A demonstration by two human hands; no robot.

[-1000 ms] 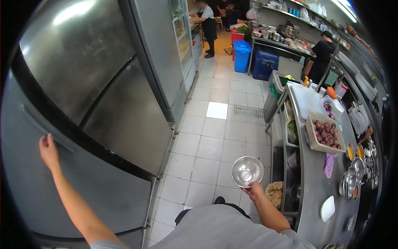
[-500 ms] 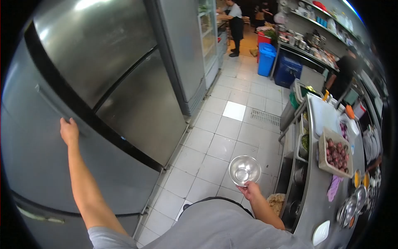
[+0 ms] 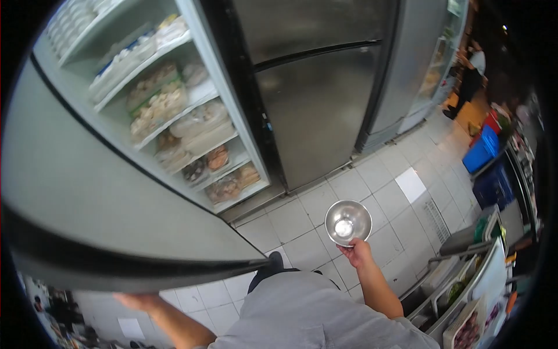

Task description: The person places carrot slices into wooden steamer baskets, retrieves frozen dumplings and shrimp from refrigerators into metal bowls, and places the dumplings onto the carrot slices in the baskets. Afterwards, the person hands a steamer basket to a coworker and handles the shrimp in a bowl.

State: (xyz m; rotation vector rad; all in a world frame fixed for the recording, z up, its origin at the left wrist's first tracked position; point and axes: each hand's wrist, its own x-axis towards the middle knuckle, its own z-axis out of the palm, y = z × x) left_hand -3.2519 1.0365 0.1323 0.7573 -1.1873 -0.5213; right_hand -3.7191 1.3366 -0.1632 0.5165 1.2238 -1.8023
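My right hand (image 3: 354, 253) grips the rim of a shiny metal mixing bowl (image 3: 349, 221), which looks bare inside. A refrigerator door (image 3: 104, 168) swings wide on the left, its edge reaching close to my body. Behind its outer face is my left hand (image 3: 136, 300), near the door's lower edge, with the fingers hidden. Past the door, lit shelves (image 3: 203, 93) hold several bagged foods. A zip bag of pale pieces (image 3: 160, 107) lies on a middle shelf, and a container of orange-pink food (image 3: 218, 158) sits lower. White egg trays (image 3: 70, 29) are at the upper left.
More steel refrigerator doors (image 3: 319, 110) line the wall ahead. On the right is a counter with a white board (image 3: 491, 282) and a crate of dark red onions (image 3: 465, 328). A blue bin (image 3: 481, 152) stands farther off. Another person (image 3: 469, 78) is at the far end.
The refrigerator door has been pulled open, exposing its shelves. My left hand has gone from the handle's visible side to behind the door. The view has turned left; the bowl stays in my right hand.
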